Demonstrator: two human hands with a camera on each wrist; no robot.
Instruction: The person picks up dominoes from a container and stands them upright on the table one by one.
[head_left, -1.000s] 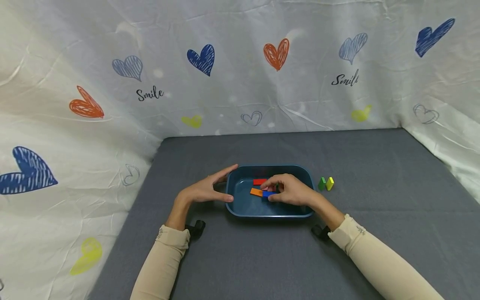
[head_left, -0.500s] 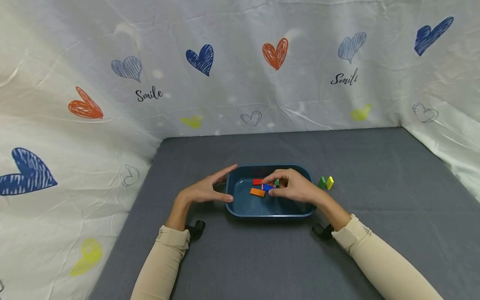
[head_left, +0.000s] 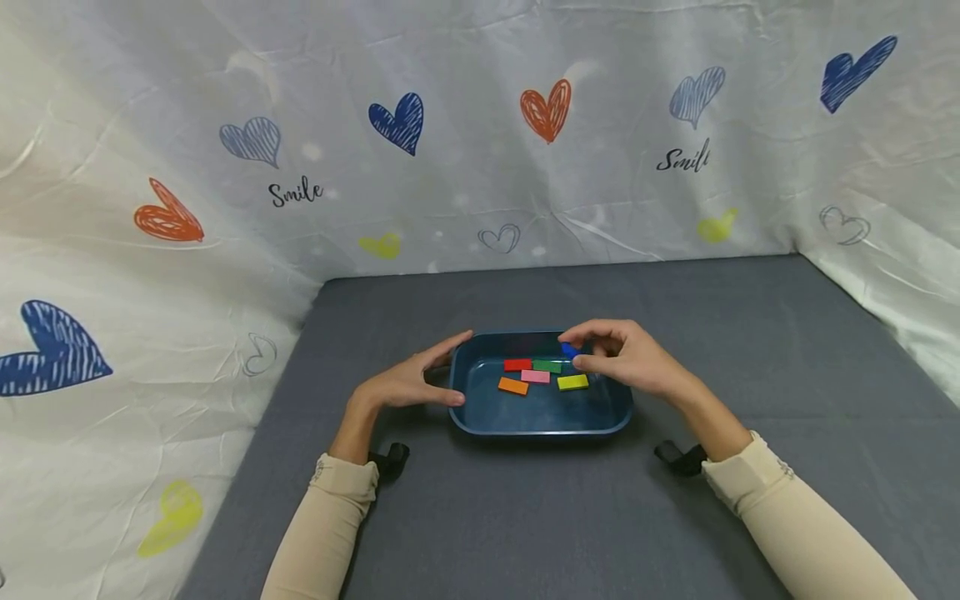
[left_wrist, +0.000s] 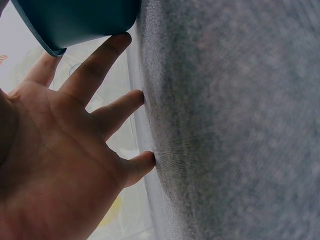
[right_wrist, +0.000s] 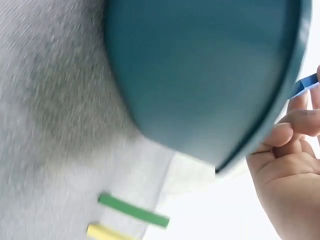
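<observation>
"What's the left hand [head_left: 405, 383] doing at the tray [head_left: 540, 412]?"

"Bracing it, I'd say. Its fingers are spread wide — thumb at the near part of the tray's left end, forefinger by the far corner — so the tray, mid-frame in the head view, shouldn't skate over the grey cloth [head_left: 487, 517]."

"And the right hand [head_left: 628, 357]?"

"Pinching a blue block [head_left: 569, 350] between thumb and fingertips, at the tray's upper right corner. Something that small only leaves room for fingertips, which probably explains the light hold."

"The others look scattered."

"They lie flat on the tray's floor, within easy reach: red block [head_left: 517, 365] upper left, green block [head_left: 547, 367] end to end with it, perhaps touching, pink block [head_left: 536, 377] just below, orange block [head_left: 513, 386] lower left, yellow block [head_left: 572, 382] lower right."

"Any outside?"

"Two, at the bottom of the right wrist view — a second green block [right_wrist: 132, 210] and a second yellow block [right_wrist: 106, 232]."
</observation>
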